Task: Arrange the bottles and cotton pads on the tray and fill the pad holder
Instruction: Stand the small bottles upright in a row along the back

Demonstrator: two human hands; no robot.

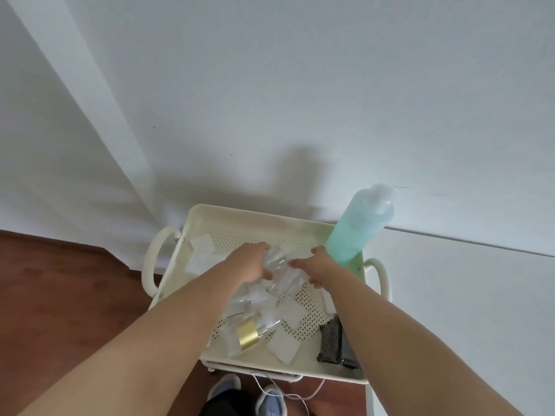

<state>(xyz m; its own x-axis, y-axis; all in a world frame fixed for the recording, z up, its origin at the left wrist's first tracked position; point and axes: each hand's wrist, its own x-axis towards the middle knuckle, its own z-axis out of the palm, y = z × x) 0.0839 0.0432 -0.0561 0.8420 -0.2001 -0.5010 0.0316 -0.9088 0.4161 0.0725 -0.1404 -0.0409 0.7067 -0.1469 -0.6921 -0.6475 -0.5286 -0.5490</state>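
A cream perforated tray (240, 219) with loop handles stands against the wall. At its middle lies a clear plastic bottle (280, 267). My left hand (250, 264) grips its left side and my right hand (319, 267) holds its right side. A tall bottle of green liquid (357, 229) stands upright in the far right corner. Nearer me lie clear containers, one with a gold band (247, 335). Square white cotton pads (202, 246) are scattered at the far left and, as pads (283, 345), near the front. Which clear piece is the pad holder I cannot tell.
A dark patterned item (330, 340) lies in the tray's near right corner beside my right forearm. A white wall rises right behind the tray. Wooden floor (60, 295) spreads to the left, and shoes and a white cable (288, 394) show below the tray.
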